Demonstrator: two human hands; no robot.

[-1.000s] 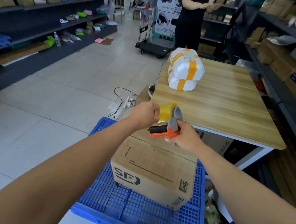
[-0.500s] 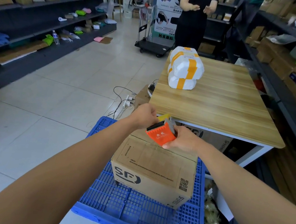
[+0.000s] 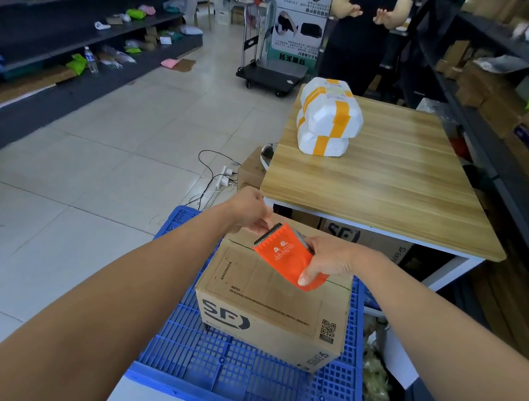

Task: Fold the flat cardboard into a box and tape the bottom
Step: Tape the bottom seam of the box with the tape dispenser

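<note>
The pallet (image 3: 238, 377) fills the lower centre of the frame, and our box (image 3: 271, 305) stands on it, top flaps down. Over the box's far edge our right hand (image 3: 328, 259) grips the dispenser (image 3: 283, 258), teeth aimed up-left at our left hand (image 3: 247, 213). Its fingers bunch at the teeth, but we cannot tell if they pinch tape. We judge the pull runs down-frame, across the top.

Bold black "SF" on the brown cardboard box (image 3: 265, 301), QR code alongside; "SF" again on the cardboard carton (image 3: 344, 233) under the wooden table (image 3: 389, 180); white lettering on the orange plastic tape dispenser (image 3: 280, 257), unreadable.
</note>
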